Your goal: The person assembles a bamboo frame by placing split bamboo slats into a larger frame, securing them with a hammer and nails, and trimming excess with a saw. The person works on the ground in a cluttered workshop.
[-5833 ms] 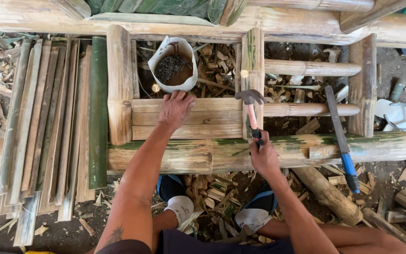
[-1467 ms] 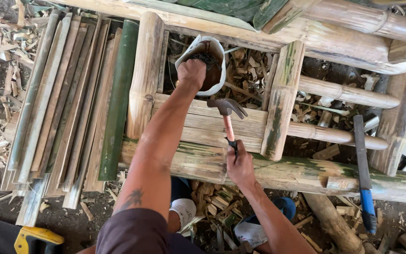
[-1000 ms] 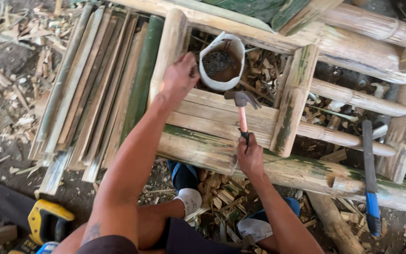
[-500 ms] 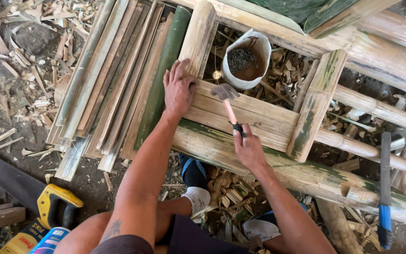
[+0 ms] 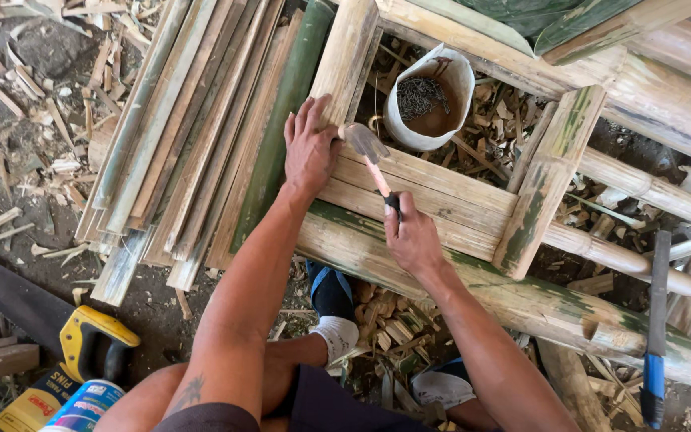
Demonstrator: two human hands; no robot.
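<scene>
The right hand [image 5: 413, 240] is clamped on the hammer [image 5: 373, 160], handle slanting up-left, head beside the left hand [image 5: 309, 148], which lies flat, fingers apart, on the bamboo frame [image 5: 433, 192].

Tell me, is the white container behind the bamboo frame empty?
No, the white container holds a dark heap of small metal pieces, probably nails.
</scene>
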